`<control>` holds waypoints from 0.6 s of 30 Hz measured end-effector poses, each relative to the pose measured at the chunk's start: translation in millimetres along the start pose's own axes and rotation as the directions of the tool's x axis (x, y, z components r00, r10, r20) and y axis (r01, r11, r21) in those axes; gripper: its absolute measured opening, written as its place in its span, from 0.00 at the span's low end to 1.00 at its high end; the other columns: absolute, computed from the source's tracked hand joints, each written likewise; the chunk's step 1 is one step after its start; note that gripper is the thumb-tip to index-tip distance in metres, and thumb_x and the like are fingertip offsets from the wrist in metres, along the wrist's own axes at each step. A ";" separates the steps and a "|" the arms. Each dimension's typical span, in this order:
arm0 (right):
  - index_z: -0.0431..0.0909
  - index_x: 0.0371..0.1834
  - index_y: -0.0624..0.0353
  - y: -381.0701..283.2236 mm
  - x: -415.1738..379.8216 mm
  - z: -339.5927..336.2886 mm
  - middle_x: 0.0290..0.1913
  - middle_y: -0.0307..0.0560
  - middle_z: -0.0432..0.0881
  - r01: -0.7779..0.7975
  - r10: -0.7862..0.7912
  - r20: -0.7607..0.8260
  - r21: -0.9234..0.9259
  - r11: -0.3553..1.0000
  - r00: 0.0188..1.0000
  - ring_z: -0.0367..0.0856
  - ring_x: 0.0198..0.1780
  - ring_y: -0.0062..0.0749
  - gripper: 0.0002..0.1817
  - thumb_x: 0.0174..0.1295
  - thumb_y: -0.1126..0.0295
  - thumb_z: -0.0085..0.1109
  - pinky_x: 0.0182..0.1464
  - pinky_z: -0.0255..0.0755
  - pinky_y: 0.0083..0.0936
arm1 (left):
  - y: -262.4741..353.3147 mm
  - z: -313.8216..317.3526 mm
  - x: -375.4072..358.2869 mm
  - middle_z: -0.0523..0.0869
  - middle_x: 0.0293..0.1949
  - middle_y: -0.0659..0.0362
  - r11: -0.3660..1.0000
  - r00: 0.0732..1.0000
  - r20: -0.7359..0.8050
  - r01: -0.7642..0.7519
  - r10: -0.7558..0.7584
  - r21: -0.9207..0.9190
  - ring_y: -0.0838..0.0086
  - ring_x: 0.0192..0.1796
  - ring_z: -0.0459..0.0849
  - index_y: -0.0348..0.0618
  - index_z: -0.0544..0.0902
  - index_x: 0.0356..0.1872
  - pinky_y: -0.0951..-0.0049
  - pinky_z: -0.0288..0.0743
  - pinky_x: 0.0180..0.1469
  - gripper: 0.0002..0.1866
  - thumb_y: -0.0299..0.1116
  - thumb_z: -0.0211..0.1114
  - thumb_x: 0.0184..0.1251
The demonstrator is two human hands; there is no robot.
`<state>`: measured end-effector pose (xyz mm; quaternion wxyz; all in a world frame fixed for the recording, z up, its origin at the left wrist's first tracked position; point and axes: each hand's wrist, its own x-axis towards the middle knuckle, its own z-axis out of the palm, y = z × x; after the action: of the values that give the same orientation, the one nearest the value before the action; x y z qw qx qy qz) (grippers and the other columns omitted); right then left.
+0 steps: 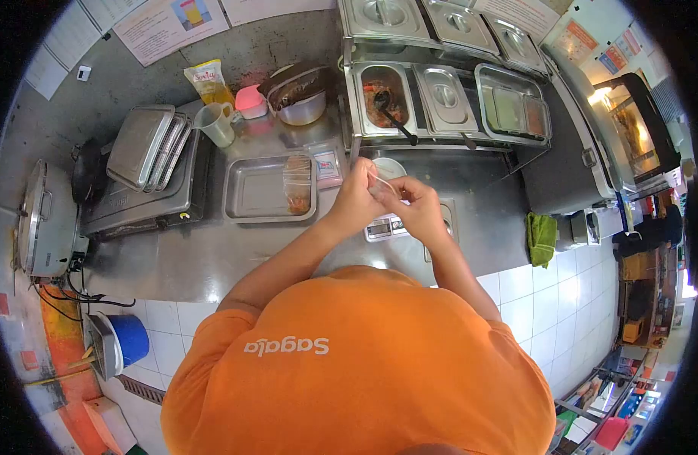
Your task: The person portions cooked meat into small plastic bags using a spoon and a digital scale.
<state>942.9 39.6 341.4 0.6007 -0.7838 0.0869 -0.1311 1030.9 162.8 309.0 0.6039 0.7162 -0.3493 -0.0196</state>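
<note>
My left hand [354, 203] and my right hand [420, 210] meet over the steel counter, fingers pinched together on a small clear plastic bag [380, 184]. Much of the bag is hidden by the fingers, so its contents are hard to make out. Beneath them, partly covered, sits a white digital scale [385, 228]. Just beyond the hands is a round white bowl [389, 167]. To the left lies a steel tray [246, 211], with a clear bag of reddish food [297, 193] along its right side. A pack of plastic bags [328, 165] rests beside the tray.
Steel food pans stand on a rack at the back; one open pan [363, 114] holds reddish food and a black ladle [394, 117]. Leftward are a measuring jug [215, 126], stacked trays [140, 144] and a stove [129, 214]. A green cloth [541, 239] hangs at the right edge.
</note>
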 end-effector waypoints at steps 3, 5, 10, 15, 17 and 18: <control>0.82 0.36 0.66 -0.9 -2.1 -1.6 0.33 0.39 0.80 -0.016 0.014 -0.043 -0.032 0.999 0.999 0.75 0.35 0.16 0.07 0.59 0.73 0.64 0.36 0.67 0.16 | 1.5 -4.9 -9.1 0.70 0.32 0.62 0.973 0.981 0.161 0.140 -0.111 -0.182 0.78 0.35 0.72 0.42 0.65 0.42 0.77 0.75 0.40 0.26 0.28 0.75 0.49; 0.82 0.35 0.66 3.4 -2.7 -1.2 0.33 0.39 0.81 0.053 -0.053 -0.042 0.006 0.999 0.998 0.74 0.34 0.16 0.06 0.60 0.74 0.63 0.36 0.67 0.16 | 3.1 -6.6 -11.8 0.74 0.35 0.62 0.726 0.989 0.144 0.108 -0.012 -0.679 0.78 0.39 0.76 0.40 0.69 0.44 0.76 0.76 0.35 0.16 0.28 0.67 0.61; 0.83 0.35 0.66 -1.1 -5.0 10.4 0.33 0.39 0.81 0.083 -0.080 -0.048 0.075 0.994 0.996 0.74 0.33 0.15 0.04 0.61 0.76 0.61 0.35 0.67 0.14 | 19.3 -23.4 -25.1 0.80 0.40 0.59 0.547 0.945 0.214 0.319 -0.249 -0.774 0.79 0.42 0.78 0.38 0.75 0.44 0.76 0.78 0.41 0.07 0.29 0.56 0.71; 0.82 0.34 0.66 -8.4 -1.7 18.5 0.31 0.37 0.82 0.028 -0.024 -0.082 0.053 0.998 0.996 0.75 0.34 0.15 0.04 0.60 0.75 0.63 0.36 0.68 0.13 | 7.1 -13.0 -30.4 0.80 0.40 0.60 0.667 0.977 0.056 0.181 -0.204 -0.723 0.77 0.42 0.80 0.37 0.76 0.42 0.72 0.81 0.47 0.07 0.30 0.55 0.72; 0.82 0.34 0.65 -8.1 -0.7 23.1 0.30 0.37 0.81 0.079 -0.073 -0.104 0.062 0.995 0.992 0.75 0.33 0.14 0.05 0.60 0.75 0.63 0.35 0.68 0.14 | 8.8 -11.5 -29.7 0.80 0.40 0.60 0.638 0.973 0.034 0.176 -0.228 -0.749 0.76 0.42 0.81 0.37 0.76 0.42 0.69 0.84 0.43 0.06 0.29 0.54 0.72; 0.82 0.34 0.65 -7.5 -0.2 24.7 0.29 0.36 0.81 0.129 -0.120 -0.124 0.068 0.989 0.985 0.74 0.32 0.14 0.05 0.59 0.74 0.63 0.34 0.68 0.14 | 10.5 -12.5 -29.3 0.80 0.40 0.60 0.639 0.973 0.038 0.177 -0.226 -0.748 0.76 0.42 0.81 0.37 0.76 0.42 0.69 0.84 0.43 0.06 0.29 0.54 0.72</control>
<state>950.1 64.2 342.6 0.6144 -0.7550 0.0687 -0.2184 1009.5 188.5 310.1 0.8481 0.4401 -0.2104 -0.2070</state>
